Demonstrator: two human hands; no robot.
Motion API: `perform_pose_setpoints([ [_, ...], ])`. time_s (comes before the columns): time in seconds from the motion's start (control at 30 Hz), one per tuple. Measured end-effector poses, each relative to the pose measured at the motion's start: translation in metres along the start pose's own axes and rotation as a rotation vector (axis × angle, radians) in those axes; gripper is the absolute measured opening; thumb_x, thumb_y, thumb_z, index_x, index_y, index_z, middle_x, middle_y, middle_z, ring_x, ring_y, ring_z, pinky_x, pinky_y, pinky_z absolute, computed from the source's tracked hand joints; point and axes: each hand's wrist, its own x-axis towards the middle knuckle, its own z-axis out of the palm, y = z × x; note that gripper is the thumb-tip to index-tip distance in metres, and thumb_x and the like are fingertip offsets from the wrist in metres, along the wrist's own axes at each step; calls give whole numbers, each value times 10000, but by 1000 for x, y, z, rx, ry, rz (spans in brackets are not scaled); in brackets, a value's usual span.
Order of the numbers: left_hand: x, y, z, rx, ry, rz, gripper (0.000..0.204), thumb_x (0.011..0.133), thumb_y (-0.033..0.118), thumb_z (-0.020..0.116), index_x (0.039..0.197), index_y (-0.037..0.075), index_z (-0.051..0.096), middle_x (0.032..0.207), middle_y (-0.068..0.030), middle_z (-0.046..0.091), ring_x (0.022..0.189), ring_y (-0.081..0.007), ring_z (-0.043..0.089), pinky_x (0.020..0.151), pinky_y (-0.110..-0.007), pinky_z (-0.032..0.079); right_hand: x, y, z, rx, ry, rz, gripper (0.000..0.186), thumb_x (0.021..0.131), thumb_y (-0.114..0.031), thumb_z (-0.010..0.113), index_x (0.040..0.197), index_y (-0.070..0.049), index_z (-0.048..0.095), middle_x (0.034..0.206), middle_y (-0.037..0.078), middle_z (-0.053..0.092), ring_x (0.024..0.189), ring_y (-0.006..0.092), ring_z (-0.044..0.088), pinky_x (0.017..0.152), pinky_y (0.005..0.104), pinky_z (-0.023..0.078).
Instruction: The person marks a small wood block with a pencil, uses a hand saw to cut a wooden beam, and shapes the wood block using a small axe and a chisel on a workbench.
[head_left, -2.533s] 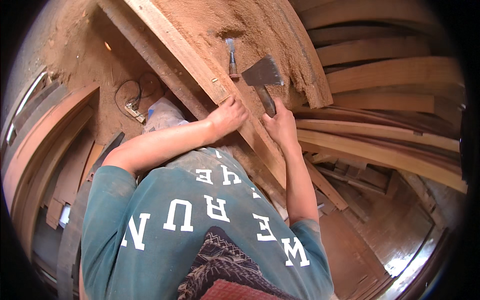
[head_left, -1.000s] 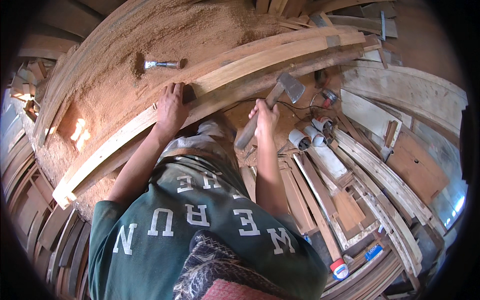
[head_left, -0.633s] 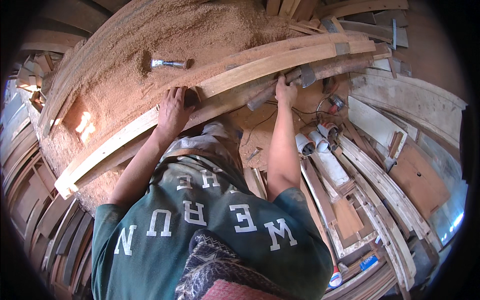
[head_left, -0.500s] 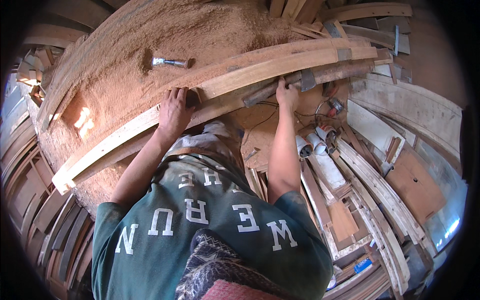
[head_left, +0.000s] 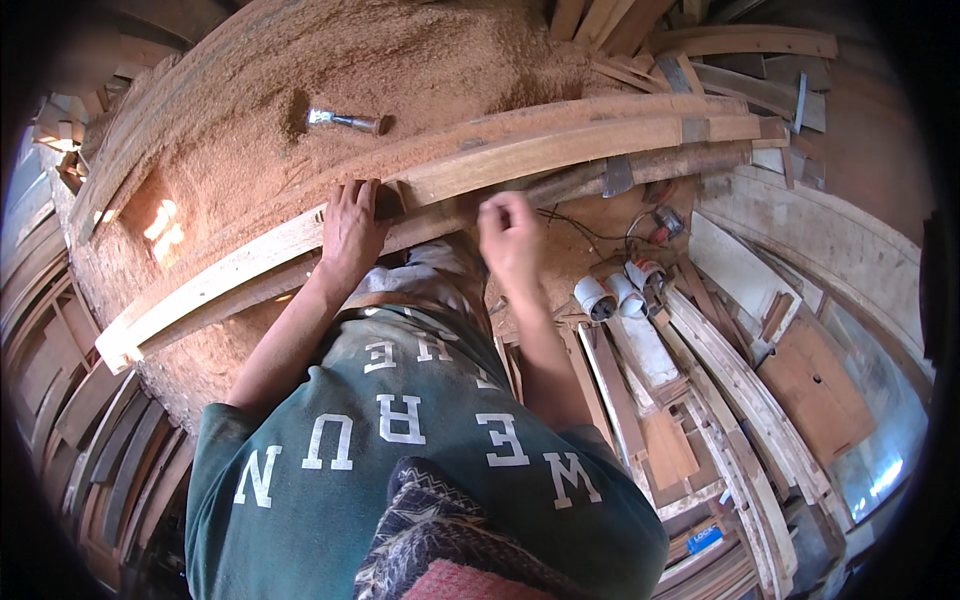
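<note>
Well, one hand on the pale beam (head_left: 560, 146), one near the hatchet (head_left: 618, 178)

From my remote seat I see the beam lying lengthwise along the near edge of the sawdust bed (head_left: 430, 70), beside a darker timber (head_left: 690, 160). The left hand (head_left: 352, 228) lies across it, fingers together and bent over its far side — thumb hidden, so I can't tell if it pinches anything. My view blurs the right hand (head_left: 512, 235): its fingers look curled, contents unclear, just on the near side of the timber. The hatchet rests along that timber, toward its right end, apart from both hands. A chisel-like tool (head_left: 350, 122) lies on the sawdust, beyond the left hand. Farther right stand white round containers (head_left: 594, 298) and long boards (head_left: 745, 400).
</note>
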Motion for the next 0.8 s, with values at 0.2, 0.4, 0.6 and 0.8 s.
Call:
perform_pose_setpoints([
  [0.2,-12,-24,10,-103,88,23,665,758,101,843,1362,-6,586,1267,-209,619,1170,-418,582,1037,-486,486,-15,-26,64,-40,-345,-95,333,920,-197,794,1175,-38,648,937,141,667,855,292,692,723,426,543],
  [0.4,-22,-18,-1,-155,130,-11,670,721,65,840,1338,-17,593,1243,-198,625,1190,-391,584,1061,-468,487,-12,-33,84,41,-386,-40,247,947,-169,782,1116,-11,696,905,125,731,752,211,693,687,361,558],
  [0.6,-17,-22,2,-187,143,18,687,733,67,836,1369,-11,588,1304,-200,630,1258,-391,575,1102,-459,479,-3,-37,85,121,-402,93,164,955,-127,759,1014,12,695,883,163,750,789,267,737,717,383,562],
  [0.8,-7,-22,4,-220,87,18,642,753,72,821,1349,-8,596,1263,-187,644,1200,-383,598,1075,-457,491,5,-32,82,110,-415,77,171,972,-143,740,1021,14,696,874,162,755,783,250,743,709,371,563],
])
